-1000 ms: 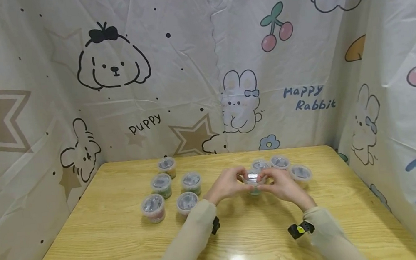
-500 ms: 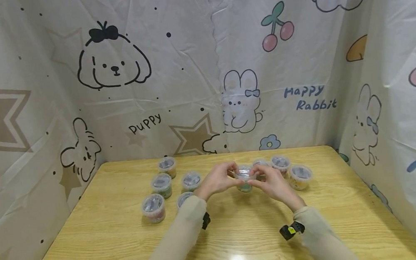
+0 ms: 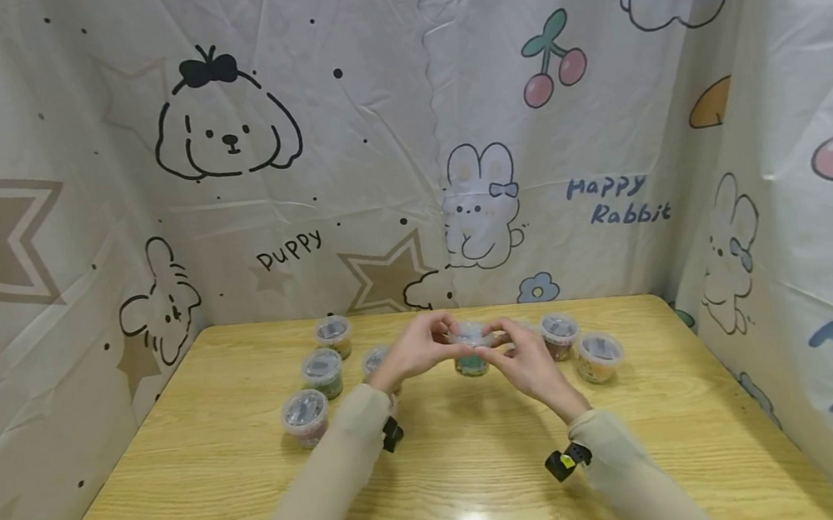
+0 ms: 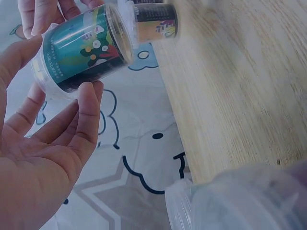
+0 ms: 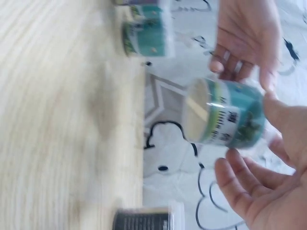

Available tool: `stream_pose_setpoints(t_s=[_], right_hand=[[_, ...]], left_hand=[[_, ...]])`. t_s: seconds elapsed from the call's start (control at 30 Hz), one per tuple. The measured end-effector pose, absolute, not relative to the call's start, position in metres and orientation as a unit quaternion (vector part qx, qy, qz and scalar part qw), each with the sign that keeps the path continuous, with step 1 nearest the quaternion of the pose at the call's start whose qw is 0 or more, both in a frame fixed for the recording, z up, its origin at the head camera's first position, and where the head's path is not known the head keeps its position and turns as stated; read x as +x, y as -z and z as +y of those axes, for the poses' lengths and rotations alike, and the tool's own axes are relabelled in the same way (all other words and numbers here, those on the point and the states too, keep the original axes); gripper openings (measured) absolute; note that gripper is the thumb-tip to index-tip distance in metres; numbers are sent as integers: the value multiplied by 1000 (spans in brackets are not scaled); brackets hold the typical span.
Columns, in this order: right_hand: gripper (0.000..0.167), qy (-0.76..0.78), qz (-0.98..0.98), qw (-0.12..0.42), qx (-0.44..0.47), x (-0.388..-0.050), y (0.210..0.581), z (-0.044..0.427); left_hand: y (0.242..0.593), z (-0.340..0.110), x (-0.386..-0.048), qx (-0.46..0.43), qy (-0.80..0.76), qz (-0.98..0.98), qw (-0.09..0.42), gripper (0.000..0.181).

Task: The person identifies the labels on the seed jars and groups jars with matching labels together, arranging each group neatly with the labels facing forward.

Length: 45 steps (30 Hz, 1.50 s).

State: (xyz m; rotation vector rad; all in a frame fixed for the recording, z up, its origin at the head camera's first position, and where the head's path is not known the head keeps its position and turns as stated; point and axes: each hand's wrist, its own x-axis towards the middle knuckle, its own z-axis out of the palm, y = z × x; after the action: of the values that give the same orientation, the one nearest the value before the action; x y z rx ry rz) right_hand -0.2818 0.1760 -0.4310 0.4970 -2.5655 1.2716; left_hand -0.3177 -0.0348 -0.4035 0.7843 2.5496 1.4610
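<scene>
A small lidded plastic tub [image 3: 471,365] with a teal label is held between both hands near the middle of the table. My left hand [image 3: 419,348] pinches its rim from the left, thumb in front. From the right, my right hand [image 3: 530,359] grips the same rim. In the left wrist view the teal tub [image 4: 88,50] appears raised off the wood, its clear base facing the table. The right wrist view shows the tub [image 5: 228,114] between the fingers of both hands, with printed lettering on its label.
Several similar tubs stand at the left, including a pinkish one [image 3: 306,418], a green one [image 3: 323,373] and one at the back [image 3: 334,336]. A dark tub [image 3: 559,335] and a yellow one [image 3: 599,357] stand right of my right hand. Printed cloth [image 3: 366,131] walls the table.
Both hands have carried the teal tub leftward, away from the right-hand tubs toward the middle. My left forearm now covers more of the left group.
</scene>
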Motion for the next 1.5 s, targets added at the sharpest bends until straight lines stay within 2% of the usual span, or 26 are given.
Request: stream_pose_setpoints(t_s=[0.17, 0.5, 1.07, 1.33, 1.5], right_hand=[[29, -439, -869, 137, 181, -284, 431, 166], [36, -485, -850, 123, 166, -289, 416, 158], [39, -573, -801, 2, 176, -295, 405, 150], [39, -594, -786, 39, 169, -292, 403, 145], [40, -598, -785, 34, 162, -292, 404, 144]], left_hand=[[401, -43, -319, 249, -490, 834, 43, 27], [383, -61, -321, 252, -524, 812, 46, 25], [382, -80, -321, 270, -552, 786, 65, 28], [380, -74, -321, 274, -562, 779, 49, 31], [380, -73, -321, 264, -572, 775, 47, 31]])
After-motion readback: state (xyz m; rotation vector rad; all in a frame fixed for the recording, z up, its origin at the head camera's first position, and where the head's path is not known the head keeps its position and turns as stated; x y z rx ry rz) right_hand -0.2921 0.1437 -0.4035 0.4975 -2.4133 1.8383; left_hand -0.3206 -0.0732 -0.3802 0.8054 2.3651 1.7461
